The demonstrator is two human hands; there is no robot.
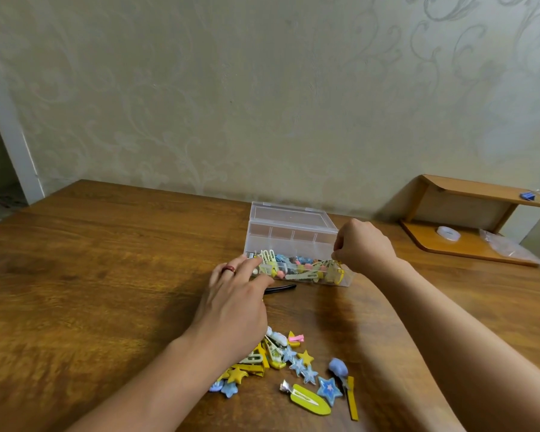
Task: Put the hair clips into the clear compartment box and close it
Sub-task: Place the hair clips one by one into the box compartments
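Observation:
The clear compartment box (289, 236) stands open mid-table, lid (289, 213) laid back toward the wall. Its front row holds several coloured hair clips (303, 269); the back compartments look bare. My right hand (363, 246) hovers over the box's right front corner, fingers pinched on a yellow clip (340, 266). My left hand (234, 297), wearing a red ring, rests against the box's left front corner, fingertips among the clips there. A loose pile of clips (296, 366), stars, yellow and blue, lies on the table near me. A black clip (281, 288) lies just in front of the box.
The wooden table (91, 275) meets a patterned wall at the back. A small wooden shelf stand (468, 219) sits at the far right with a tape roll (448, 234), a plastic bag (505, 244) and a blue binder clip (528, 195) on top.

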